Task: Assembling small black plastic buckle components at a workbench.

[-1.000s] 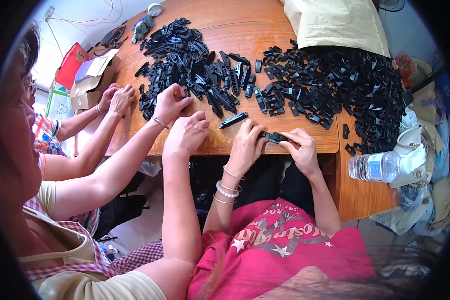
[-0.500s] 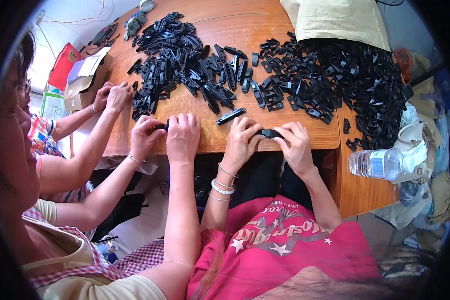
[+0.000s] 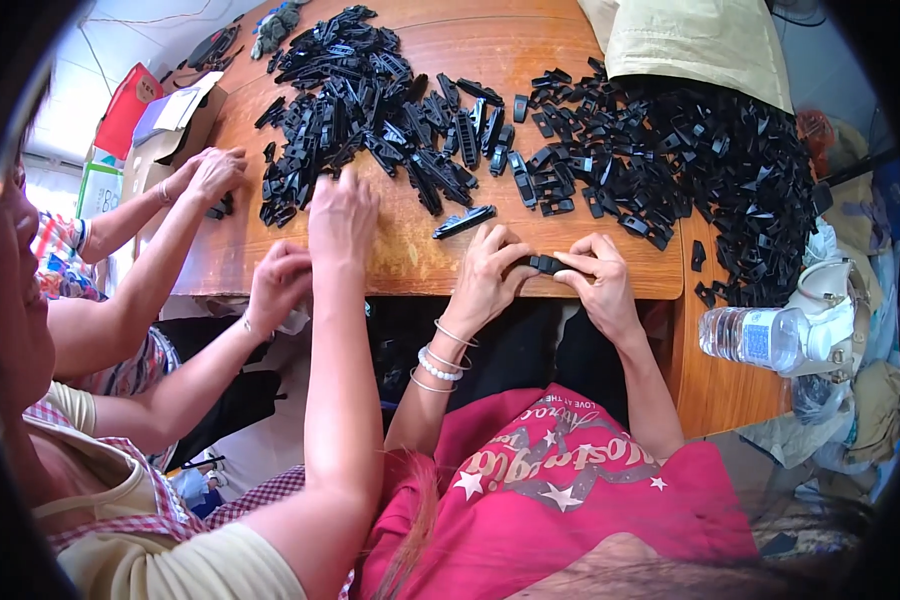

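Just above the table's front edge, a small black plastic clip-like part (image 3: 543, 264) spans the gap between my hands. My left hand (image 3: 490, 268) pinches its left end, and the fingers of my right hand (image 3: 600, 280) close round the right end. Beyond my left hand lies a single long black plastic piece (image 3: 464, 221), apart from the heaps. A large pile of long ribbed black pieces (image 3: 345, 110) spreads ahead to the left. Ahead to the right, many small black plastic pieces (image 3: 620, 150) lie spilled by the mouth of a beige sack (image 3: 700, 45).
Close on my left, a co-worker's hand (image 3: 345, 215) reaches over the wooden table (image 3: 410, 265); a second co-worker's hands (image 3: 215, 175) are farther left, by a cardboard box (image 3: 185, 140). A plastic bottle (image 3: 750, 335) lies on the right side, near bags (image 3: 835, 300).
The neighbouring co-worker's right hand has moved away from their left, toward the pile. The farther co-worker's hands have shifted left. My hands keep hold of the black part, almost in place.
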The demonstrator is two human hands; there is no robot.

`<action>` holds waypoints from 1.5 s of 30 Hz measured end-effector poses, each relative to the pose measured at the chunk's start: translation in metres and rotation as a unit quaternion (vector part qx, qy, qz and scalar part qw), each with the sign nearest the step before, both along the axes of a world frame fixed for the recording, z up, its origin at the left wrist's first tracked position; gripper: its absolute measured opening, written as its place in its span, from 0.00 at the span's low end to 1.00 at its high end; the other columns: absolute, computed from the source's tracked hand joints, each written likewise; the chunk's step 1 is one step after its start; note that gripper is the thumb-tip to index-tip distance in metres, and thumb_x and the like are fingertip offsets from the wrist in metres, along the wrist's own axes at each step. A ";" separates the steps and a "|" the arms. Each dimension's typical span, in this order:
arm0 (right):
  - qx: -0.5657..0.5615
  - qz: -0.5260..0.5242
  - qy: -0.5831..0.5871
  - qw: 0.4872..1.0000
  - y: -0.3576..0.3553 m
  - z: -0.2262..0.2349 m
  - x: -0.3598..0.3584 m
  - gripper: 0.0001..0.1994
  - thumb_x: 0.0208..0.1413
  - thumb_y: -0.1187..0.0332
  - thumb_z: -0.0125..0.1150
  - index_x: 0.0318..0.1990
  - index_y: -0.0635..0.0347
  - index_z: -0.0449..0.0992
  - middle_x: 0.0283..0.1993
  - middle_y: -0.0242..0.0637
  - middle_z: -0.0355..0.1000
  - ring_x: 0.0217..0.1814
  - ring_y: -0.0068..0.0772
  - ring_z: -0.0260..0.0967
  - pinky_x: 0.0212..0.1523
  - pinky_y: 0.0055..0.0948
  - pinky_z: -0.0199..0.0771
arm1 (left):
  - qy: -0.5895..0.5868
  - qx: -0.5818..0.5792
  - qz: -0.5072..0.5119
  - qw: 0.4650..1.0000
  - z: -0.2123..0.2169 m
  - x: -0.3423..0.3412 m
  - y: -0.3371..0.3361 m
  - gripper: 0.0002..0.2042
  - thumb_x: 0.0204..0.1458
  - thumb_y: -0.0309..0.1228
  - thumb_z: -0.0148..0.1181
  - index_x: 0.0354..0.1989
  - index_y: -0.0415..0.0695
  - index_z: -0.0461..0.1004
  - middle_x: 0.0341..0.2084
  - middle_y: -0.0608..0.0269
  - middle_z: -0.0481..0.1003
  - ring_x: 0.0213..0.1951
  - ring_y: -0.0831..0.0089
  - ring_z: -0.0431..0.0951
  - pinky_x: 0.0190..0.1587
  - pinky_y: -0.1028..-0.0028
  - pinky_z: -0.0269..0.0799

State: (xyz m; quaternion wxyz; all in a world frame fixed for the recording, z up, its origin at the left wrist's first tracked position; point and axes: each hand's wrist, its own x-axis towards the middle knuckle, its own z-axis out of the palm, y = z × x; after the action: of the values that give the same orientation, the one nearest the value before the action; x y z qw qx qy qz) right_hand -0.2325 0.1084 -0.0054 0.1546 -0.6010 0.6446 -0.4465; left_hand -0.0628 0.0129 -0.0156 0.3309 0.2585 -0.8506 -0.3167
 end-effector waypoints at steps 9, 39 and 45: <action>-0.060 -0.073 0.183 0.979 -0.048 -0.006 -0.007 0.07 0.44 0.78 0.64 0.32 0.65 0.75 0.36 0.40 0.68 0.41 0.41 0.66 0.44 0.37 0.66 | 0.396 0.534 0.051 0.745 0.016 0.042 0.004 0.10 0.59 0.27 0.54 0.26 0.38 0.67 0.28 0.56 0.74 0.30 0.66 0.78 0.37 0.67 0.78; -0.015 0.161 -0.034 0.986 -0.038 -0.007 0.014 0.13 0.41 0.77 0.66 0.38 0.65 0.80 0.32 0.39 0.70 0.40 0.37 0.66 0.40 0.34 0.66 | -0.045 0.076 0.083 0.993 0.012 0.045 0.006 0.11 0.44 0.20 0.63 0.38 0.38 0.78 0.32 0.57 0.73 0.28 0.63 0.77 0.32 0.71 0.73; 0.023 0.176 -0.069 0.982 -0.028 -0.002 0.028 0.12 0.41 0.80 0.65 0.38 0.66 0.80 0.35 0.39 0.71 0.41 0.36 0.69 0.42 0.30 0.69 | -0.017 0.057 0.103 0.993 0.011 0.065 0.036 0.12 0.45 0.20 0.65 0.40 0.36 0.77 0.33 0.54 0.72 0.32 0.63 0.76 0.33 0.70 0.72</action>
State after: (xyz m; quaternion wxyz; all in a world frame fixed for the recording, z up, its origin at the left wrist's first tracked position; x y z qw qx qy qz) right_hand -0.2049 0.0804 -0.0077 0.2887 -0.6691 0.5267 -0.4376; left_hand 0.0022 0.0487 -0.0046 0.3320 0.3685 -0.8056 -0.3240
